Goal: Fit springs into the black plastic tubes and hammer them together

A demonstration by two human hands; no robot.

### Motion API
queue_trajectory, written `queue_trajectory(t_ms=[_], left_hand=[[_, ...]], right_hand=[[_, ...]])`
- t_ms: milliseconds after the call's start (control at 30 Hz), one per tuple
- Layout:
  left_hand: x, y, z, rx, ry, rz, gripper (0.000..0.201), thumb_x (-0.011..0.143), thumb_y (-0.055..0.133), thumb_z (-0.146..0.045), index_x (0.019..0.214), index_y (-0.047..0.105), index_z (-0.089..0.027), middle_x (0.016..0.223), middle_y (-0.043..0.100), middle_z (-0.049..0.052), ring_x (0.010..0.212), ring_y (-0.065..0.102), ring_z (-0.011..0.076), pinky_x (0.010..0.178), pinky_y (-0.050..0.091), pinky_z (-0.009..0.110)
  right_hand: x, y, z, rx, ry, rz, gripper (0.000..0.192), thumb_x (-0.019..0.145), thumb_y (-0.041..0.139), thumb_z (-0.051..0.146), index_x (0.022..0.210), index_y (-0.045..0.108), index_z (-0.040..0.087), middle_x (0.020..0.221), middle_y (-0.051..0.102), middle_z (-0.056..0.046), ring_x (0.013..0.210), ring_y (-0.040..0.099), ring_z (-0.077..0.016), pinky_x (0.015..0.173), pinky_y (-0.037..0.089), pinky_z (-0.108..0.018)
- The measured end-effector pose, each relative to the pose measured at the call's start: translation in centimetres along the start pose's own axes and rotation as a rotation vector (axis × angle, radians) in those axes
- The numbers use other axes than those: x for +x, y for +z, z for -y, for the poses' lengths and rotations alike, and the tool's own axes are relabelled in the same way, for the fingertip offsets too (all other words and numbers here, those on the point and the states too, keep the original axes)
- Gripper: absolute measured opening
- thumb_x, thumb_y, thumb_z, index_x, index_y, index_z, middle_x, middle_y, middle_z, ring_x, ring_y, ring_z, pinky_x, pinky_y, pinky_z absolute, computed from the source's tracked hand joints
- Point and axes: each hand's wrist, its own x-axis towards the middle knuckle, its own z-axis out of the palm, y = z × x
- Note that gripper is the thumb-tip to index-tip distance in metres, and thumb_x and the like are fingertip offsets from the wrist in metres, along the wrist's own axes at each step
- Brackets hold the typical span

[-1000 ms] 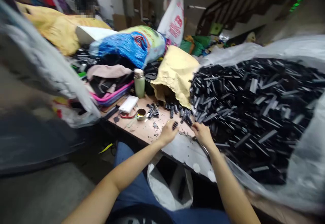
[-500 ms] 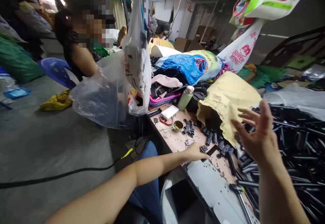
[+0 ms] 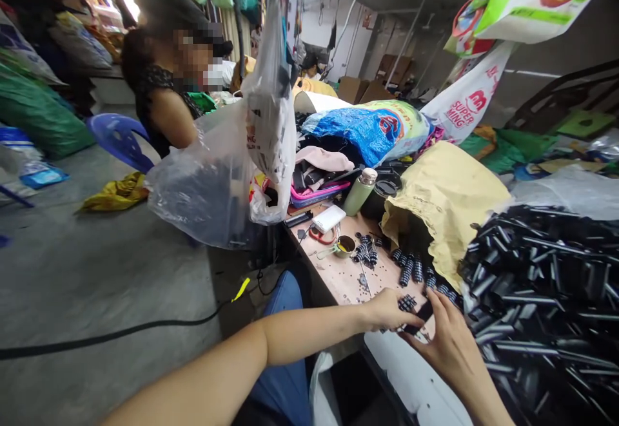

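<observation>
My left hand [image 3: 387,310] is low over the front of the workbench, fingers closed on a short black flat piece [image 3: 424,313]. Coming in from the right, my right hand [image 3: 452,330] has its thumb and fingers at the other end of the same piece. The piece's near end is covered by my fingers. Just behind my left fingertips lies a cluster of black ribbed cylinders [image 3: 407,301]. More ribbed cylinders [image 3: 411,269] stand in a row behind both hands, before the mouth of a yellow sack [image 3: 447,194].
A large heap of black bar-like parts [image 3: 546,303] rises on the right. On the bench stand a metal cup [image 3: 345,245], a white box-like object [image 3: 329,218] and a green bottle [image 3: 360,191]. Plastic bags [image 3: 271,123] hang at left; a seated person [image 3: 167,104] is beyond.
My right hand has come down and left from its raised, spread position to the black piece. My left hand stays at the bench. The view has shifted slightly.
</observation>
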Motion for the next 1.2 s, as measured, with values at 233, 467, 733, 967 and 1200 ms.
queue_trajectory(t_ms=[233,467,733,967,1200], left_hand=[[-0.2,2.2,0.5,-0.243,-0.043,0.082,0.041,0.086,0.052,-0.05,0.1,0.06,-0.012,0.057,0.051,-0.004,0.033,0.036,0.005,0.033,0.023,0.018],[-0.9,4.0,1.1,-0.318,-0.156,0.124,0.047,0.081,0.056,-0.049,0.111,0.062,-0.014,0.052,0.05,-0.005,0.033,0.041,0.0063,0.031,0.025,0.016],[-2.0,5.7,1.4,-0.371,-0.23,0.081,0.035,0.073,0.066,-0.046,0.083,0.058,-0.013,0.054,0.057,-0.001,0.039,0.057,0.0148,0.037,0.044,0.023],[-2.6,5.8,1.5,-0.262,-0.201,0.062,0.035,0.075,0.067,-0.045,0.083,0.055,-0.014,0.056,0.054,-0.003,0.037,0.056,0.012,0.034,0.043,0.02],[-2.0,5.7,2.2,-0.083,-0.307,0.095,0.035,0.087,0.054,-0.045,0.087,0.06,-0.011,0.058,0.055,0.0,0.04,0.054,0.01,0.041,0.047,0.022]], right_hand=[[-6.5,-1.0,0.6,0.23,0.235,-0.056,0.103,0.07,0.064,0.067,0.145,0.022,0.011,0.133,0.045,-0.023,0.121,0.049,-0.0382,0.096,0.047,-0.055],[-9.0,-4.3,4.0,0.471,0.377,-0.089,0.107,0.066,0.077,0.052,0.148,0.017,0.018,0.144,0.034,-0.019,0.134,0.035,-0.0341,0.103,0.045,-0.052],[-8.1,-3.5,5.1,0.554,0.311,-0.019,0.113,0.065,0.078,0.052,0.149,0.011,0.018,0.147,0.03,-0.019,0.14,0.027,-0.0323,0.116,0.027,-0.053],[-8.8,-2.0,5.3,0.582,0.339,-0.014,0.112,0.062,0.08,0.042,0.147,0.012,0.016,0.147,0.03,-0.02,0.14,0.028,-0.0311,0.115,0.028,-0.05],[-9.3,-0.4,6.1,0.658,0.499,-0.046,0.11,0.056,0.081,0.037,0.143,0.019,0.014,0.143,0.034,-0.019,0.136,0.033,-0.0309,0.112,0.032,-0.048]])
